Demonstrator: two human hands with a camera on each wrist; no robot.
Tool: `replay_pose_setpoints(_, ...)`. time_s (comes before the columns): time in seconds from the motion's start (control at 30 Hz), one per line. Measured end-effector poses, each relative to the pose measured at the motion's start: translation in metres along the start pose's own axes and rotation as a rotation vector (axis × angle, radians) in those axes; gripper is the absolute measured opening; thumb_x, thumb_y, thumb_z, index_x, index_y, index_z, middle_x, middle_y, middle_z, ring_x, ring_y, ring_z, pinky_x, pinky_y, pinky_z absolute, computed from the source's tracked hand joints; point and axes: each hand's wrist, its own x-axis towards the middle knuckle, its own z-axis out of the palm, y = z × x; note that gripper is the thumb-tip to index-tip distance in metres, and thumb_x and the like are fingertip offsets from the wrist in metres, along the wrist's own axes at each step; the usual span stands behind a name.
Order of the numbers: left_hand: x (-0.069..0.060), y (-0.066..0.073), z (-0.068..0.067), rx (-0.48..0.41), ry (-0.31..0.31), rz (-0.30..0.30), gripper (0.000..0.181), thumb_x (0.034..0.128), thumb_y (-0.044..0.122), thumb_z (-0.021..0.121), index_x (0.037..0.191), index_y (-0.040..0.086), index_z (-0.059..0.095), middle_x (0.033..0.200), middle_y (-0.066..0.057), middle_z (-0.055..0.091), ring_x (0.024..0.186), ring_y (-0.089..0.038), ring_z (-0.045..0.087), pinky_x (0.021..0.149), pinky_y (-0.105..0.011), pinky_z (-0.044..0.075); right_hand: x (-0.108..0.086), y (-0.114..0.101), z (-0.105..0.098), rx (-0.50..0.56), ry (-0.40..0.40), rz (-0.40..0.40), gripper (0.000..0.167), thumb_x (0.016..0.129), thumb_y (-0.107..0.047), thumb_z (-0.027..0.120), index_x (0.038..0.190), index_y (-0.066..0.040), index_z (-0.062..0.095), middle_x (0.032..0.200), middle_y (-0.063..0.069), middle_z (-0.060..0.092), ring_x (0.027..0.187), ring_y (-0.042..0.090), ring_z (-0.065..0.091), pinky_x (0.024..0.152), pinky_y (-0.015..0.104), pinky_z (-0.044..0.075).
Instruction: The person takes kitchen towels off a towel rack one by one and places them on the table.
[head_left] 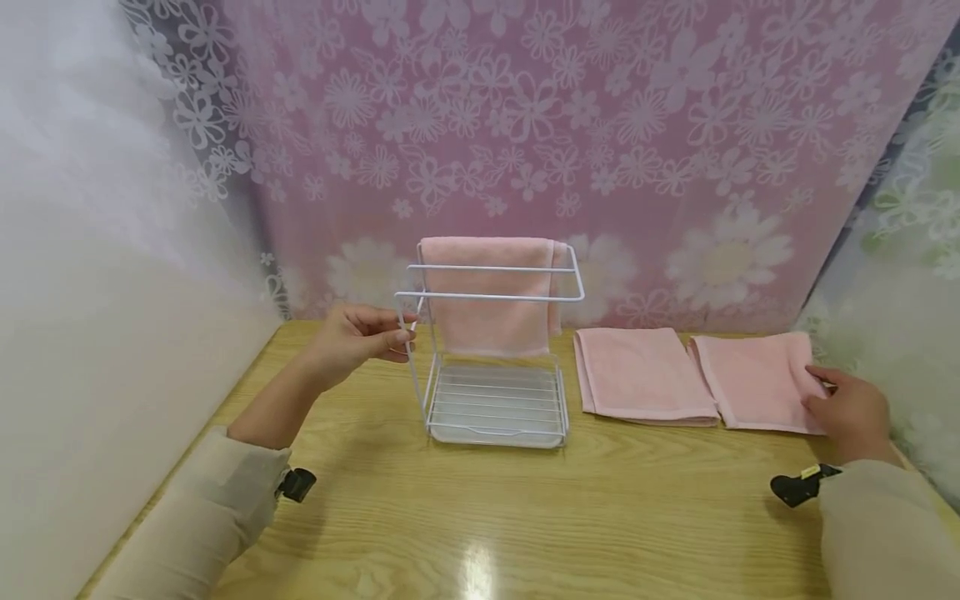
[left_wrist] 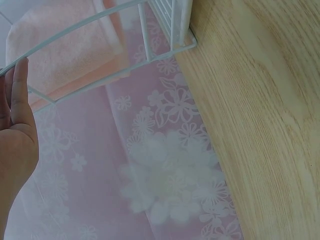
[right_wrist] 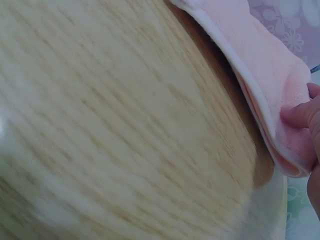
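The right folded towel (head_left: 757, 383) lies at four o'clock from the white rack (head_left: 491, 297); the right hand (head_left: 855, 412) pinches its outer edge. The step seems to be taking this towel up, and the next move calls for gripping every layer, though the lower fingers are partly hidden. The left hand (head_left: 356, 342), at nine o'clock, holds the rack's upright. Pink towels are three: this one, its folded neighbour (head_left: 645, 375), one hanging towel (head_left: 487, 325); rack, one.

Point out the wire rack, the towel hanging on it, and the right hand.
Wire rack (head_left: 491, 297), head view: front top bar.
Hanging towel (head_left: 487, 323), head view: middle of its front.
Right hand (head_left: 855, 410), head view: back of hand.
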Motion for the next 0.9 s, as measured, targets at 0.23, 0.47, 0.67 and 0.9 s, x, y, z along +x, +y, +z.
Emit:
replay_pose_setpoints(0.23, 0.001, -0.002, 0.001, 0.004, -0.005, -0.008, 0.012, 0.0923, -0.002, 0.065, 0.092, 0.002, 0.076, 0.114, -0.005, 0.069, 0.09, -0.023, 0.071, 0.08, -0.043, 0.059, -0.003, 0.0, 0.001, 0.036, 0.055, 0.016, 0.056, 0.093, -0.014, 0.058, 0.139, 0.012, 0.042, 0.127, 0.042, 0.046, 0.113, 0.057, 0.044, 0.093, 0.069, 0.038)
replay_pose_setpoints(0.47, 0.0, -0.001, -0.002, 0.017, 0.002, 0.01, 0.01, 0.0924, -0.001, 0.065, 0.092, -0.004, 0.074, 0.113, -0.005, 0.07, 0.093, -0.022, 0.07, 0.08, -0.043, 0.06, 0.002, -0.015, -0.005, 0.056, 0.135, -0.028, 0.055, 0.097, -0.025, 0.058, 0.139, 0.008, 0.045, 0.128, 0.041, 0.047, 0.115, 0.056, 0.044, 0.093, 0.067, 0.037)
replay_pose_setpoints(0.67, 0.0, 0.001, -0.002, 0.007, 0.012, 0.005, 0.012, 0.0924, -0.002, 0.064, 0.093, 0.001, 0.076, 0.112, -0.003, 0.07, 0.092, -0.022, 0.071, 0.079, -0.042, 0.06, 0.01, -0.038, -0.009, 0.055, 0.22, -0.14, 0.053, 0.094, -0.021, 0.064, 0.139, 0.002, 0.05, 0.121, 0.036, 0.055, 0.107, 0.052, 0.052, 0.071, 0.044, 0.042)
replay_pose_setpoints(0.9, 0.0, 0.001, 0.0, 0.03, 0.005, 0.008, 0.009, 0.0923, 0.0, 0.065, 0.091, -0.004, 0.074, 0.114, -0.008, 0.069, 0.098, -0.022, 0.069, 0.08, -0.044, 0.059, 0.01, -0.061, -0.012, 0.129, 0.202, -0.169, 0.052, 0.096, -0.023, 0.064, 0.141, -0.002, 0.049, 0.132, 0.033, 0.051, 0.108, 0.048, 0.053, 0.065, 0.02, 0.039)
